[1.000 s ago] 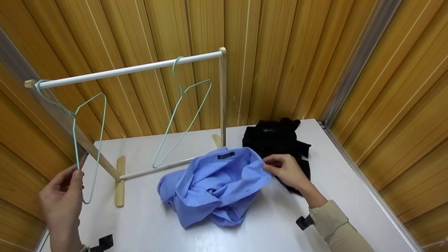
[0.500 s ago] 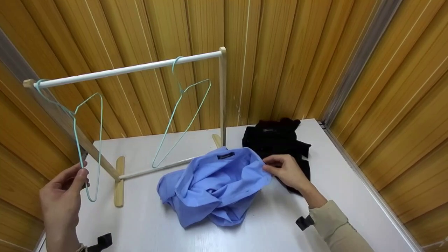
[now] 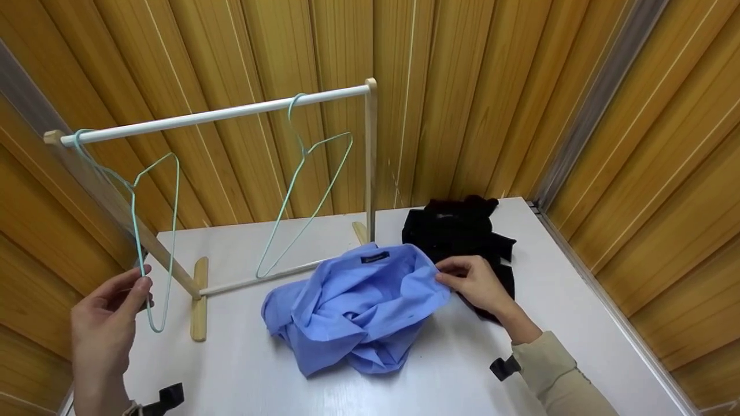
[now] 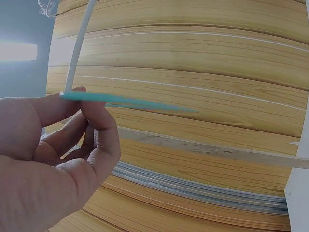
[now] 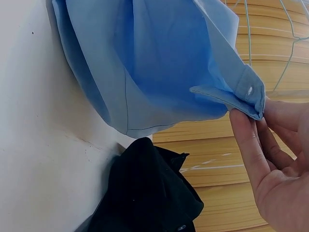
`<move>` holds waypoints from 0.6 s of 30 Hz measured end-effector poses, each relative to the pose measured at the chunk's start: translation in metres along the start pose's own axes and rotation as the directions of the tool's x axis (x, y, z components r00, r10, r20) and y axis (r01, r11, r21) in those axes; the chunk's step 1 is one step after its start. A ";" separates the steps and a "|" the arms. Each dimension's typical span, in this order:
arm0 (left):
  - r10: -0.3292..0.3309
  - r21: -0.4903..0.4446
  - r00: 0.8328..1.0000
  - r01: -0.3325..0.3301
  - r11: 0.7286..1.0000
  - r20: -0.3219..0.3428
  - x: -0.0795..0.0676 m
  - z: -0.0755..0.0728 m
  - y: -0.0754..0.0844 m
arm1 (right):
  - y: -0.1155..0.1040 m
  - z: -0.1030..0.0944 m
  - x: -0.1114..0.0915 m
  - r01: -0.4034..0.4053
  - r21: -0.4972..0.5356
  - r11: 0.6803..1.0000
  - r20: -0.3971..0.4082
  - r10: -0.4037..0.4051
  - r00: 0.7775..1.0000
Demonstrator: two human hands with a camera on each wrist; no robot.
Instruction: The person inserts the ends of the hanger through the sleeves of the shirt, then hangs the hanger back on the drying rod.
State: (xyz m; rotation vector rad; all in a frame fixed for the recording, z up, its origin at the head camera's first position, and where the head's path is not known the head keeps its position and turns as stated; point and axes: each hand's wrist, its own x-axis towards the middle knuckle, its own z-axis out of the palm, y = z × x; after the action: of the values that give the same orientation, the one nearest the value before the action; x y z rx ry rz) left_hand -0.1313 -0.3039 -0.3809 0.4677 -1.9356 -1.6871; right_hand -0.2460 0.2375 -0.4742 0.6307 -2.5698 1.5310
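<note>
At the left of the head view, my left hand [image 3: 104,329] pinches the lower part of a mint-green wire hanger [image 3: 137,225] between thumb and fingertips. That hanger's hook is over the rail's left end; its wire [image 4: 130,101] runs across the fingertips in the left wrist view. My right hand [image 3: 477,286] pinches the edge of a light blue collared shirt [image 3: 341,294], which lies bunched on the table with its dark neck label showing. Close up, the right hand [image 5: 280,164] holds a buttoned corner of the blue cloth [image 5: 159,63], lifted from the table.
A wooden rack with a white top rail [image 3: 225,113] stands at the back left. Another mint-green hanger [image 3: 287,199] hangs near its right end. Folded black clothing [image 3: 451,231] lies behind my right hand. Wood-patterned walls [image 3: 462,86] enclose the white table [image 3: 578,323].
My left hand has shifted slightly right and up, and the left hanger's lower end has swung a little to the right. The right hand and the shirt look the same.
</note>
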 end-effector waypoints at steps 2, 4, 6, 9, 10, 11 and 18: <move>0.021 0.038 1.000 -0.021 0.999 0.011 0.000 0.000 0.000 | 0.000 0.000 0.000 0.000 0.005 1.000 -0.001 0.000 1.000; 0.029 0.083 0.999 -0.031 0.996 0.024 -0.001 0.001 0.001 | -0.001 0.000 -0.001 -0.003 0.012 1.000 0.000 0.003 1.000; 0.025 0.094 0.999 -0.028 0.995 0.033 -0.001 0.002 0.001 | -0.001 0.001 -0.001 -0.008 0.018 1.000 0.002 0.008 1.000; 0.004 0.075 0.999 -0.008 0.997 0.052 0.000 0.002 0.001 | -0.001 0.001 -0.001 -0.005 0.018 1.000 0.003 0.005 1.000; -0.005 0.062 0.998 0.001 0.998 0.060 0.000 0.002 0.002 | -0.001 0.001 -0.001 -0.003 0.017 1.000 0.003 0.003 1.000; -0.009 0.055 0.998 0.005 0.998 0.067 0.000 0.002 0.002 | -0.001 0.001 -0.001 -0.002 0.013 1.000 0.001 0.002 1.000; -0.032 0.117 0.994 0.020 0.993 0.102 0.002 0.003 0.004 | 0.000 0.002 -0.001 -0.012 -0.011 1.000 -0.010 0.012 1.000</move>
State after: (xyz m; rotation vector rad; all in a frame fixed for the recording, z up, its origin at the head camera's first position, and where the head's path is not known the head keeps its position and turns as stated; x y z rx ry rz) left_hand -0.1337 -0.3020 -0.3769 0.4581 -2.1190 -1.6512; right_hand -0.2446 0.2362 -0.4755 0.6060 -2.5774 1.5184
